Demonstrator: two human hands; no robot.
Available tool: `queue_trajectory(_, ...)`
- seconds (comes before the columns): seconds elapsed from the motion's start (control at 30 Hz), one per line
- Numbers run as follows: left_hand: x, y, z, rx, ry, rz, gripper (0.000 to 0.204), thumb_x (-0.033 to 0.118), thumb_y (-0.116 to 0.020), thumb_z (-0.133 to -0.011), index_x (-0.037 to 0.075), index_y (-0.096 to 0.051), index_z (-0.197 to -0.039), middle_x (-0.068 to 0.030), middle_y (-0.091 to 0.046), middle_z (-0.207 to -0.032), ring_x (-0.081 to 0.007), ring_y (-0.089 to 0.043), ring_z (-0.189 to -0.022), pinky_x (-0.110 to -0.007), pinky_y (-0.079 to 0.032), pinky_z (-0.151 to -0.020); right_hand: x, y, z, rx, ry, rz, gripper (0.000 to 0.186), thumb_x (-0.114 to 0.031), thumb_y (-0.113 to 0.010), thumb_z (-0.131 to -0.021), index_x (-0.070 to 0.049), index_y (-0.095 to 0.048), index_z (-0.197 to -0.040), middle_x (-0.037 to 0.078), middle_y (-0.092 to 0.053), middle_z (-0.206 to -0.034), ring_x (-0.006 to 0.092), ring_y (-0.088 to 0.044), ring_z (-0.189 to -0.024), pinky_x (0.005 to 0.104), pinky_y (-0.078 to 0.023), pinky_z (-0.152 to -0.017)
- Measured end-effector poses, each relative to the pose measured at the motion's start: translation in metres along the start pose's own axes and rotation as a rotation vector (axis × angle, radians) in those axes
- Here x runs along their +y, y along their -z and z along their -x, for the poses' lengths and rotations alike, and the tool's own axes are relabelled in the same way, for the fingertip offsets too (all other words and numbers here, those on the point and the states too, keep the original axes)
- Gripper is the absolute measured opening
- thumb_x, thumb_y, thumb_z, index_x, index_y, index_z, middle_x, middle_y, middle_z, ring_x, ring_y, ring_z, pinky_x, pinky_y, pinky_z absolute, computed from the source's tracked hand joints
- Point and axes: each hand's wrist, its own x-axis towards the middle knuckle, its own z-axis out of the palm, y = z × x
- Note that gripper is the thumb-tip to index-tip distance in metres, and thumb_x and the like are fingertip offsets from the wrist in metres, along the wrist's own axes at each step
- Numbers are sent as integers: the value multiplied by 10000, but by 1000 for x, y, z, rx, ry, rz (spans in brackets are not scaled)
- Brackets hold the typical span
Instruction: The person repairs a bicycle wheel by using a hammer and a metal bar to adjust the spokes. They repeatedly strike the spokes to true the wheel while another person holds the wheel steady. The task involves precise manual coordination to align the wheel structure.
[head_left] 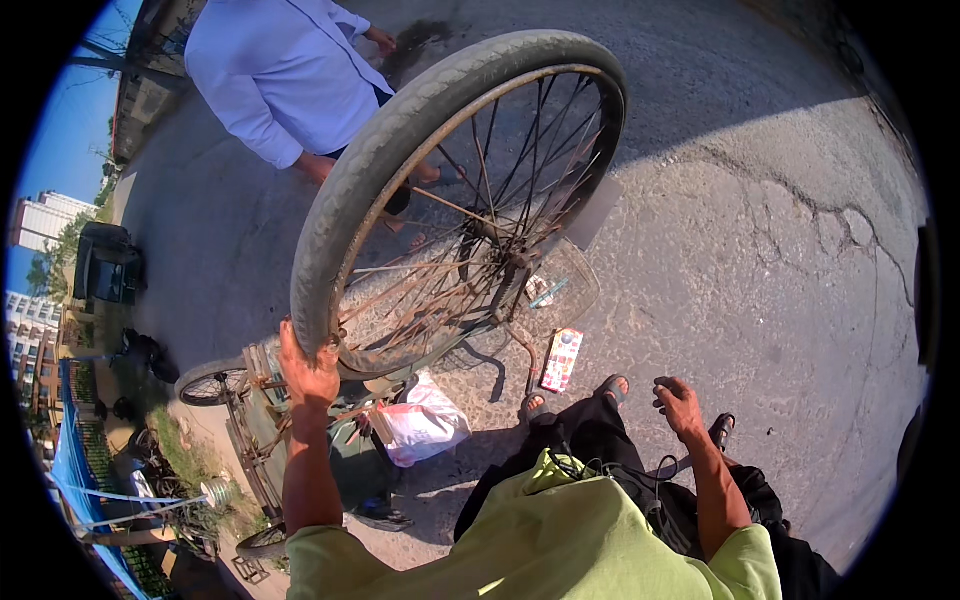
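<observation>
My left hand (309, 368) grips the tyre of a large rusty spoked wheel (350, 190), which is raised in front of me. The wheel belongs to an upended cycle, with a wire basket (578, 292) below its hub and an old cart-like frame (250, 430) at the lower left. My right hand (678, 405) hangs free at the right, fingers loosely bent and apart, with nothing visible in it. A white-and-pink sack (418, 425) lies under the frame, and a small printed box (562, 360) rests on the ground near my feet.
A person in a white shirt (270, 70) stands just beyond the wheel. A dark vehicle (105, 265), a motorbike (150, 355) and a blue tarp (75, 480) are along the left. The concrete road (790, 330) is cracked, partly shaded at the top.
</observation>
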Motion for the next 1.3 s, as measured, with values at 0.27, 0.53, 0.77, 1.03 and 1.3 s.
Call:
queue_trajectory(0.27, -31, -1, -19, -104, 43, 128, 805, 698, -598, -854, -35, -528, -1179, -168, -621, -968, -315, -601, -864, -415, -472, -802, 51, 13, 0, 77, -81, -138, 287, -216, -626, -940, -30, -655, -1156, 49, -674, -934, 160, -646, -748, 285, -485, -637)
queue_trajectory(0.53, -62, -2, -44, -226, 154, 188, 688, 519, -651, -916, -60, -535, -1269, -174, -642, -1138, -278, -594, -1057, -358, -446, -954, 60, 30, 12, 123, -99, -91, 287, -238, -626, -934, -41, -663, -1140, 43, -679, -951, 146, -636, -777, 284, -482, -618)
queue_trajectory(0.77, 1, 8, -66, -56, -21, 194, 678, 382, -723, -883, 18, -488, -1405, -164, -490, -1394, -287, -482, -1299, -433, -414, -1061, 64, 50, 13, 147, -73, -127, 291, -231, -617, -939, -42, -652, -1158, 51, -678, -946, 147, -640, -738, 282, -482, -614)
queue_trajectory(1.03, 106, -16, -119, -47, -481, 124, 793, 485, -763, -826, 40, -477, -1417, -180, -447, -1381, -312, -446, -1322, -419, -402, -1098, 62, 62, 11, 195, -16, -182, 277, -226, -608, -951, -35, -650, -1147, 23, -658, -919, 119, -621, -729, 261, -471, -611)
queue_trajectory(1.3, 51, -39, -134, -39, -249, 324, 674, 343, -705, -925, 14, -427, -1442, -127, -471, -1396, -236, -496, -1260, -363, -396, -1084, 39, 85, 12, 245, 284, -97, 340, -305, -575, -977, -56, -646, -1197, 50, -668, -1001, 122, -626, -762, 246, -471, -601)
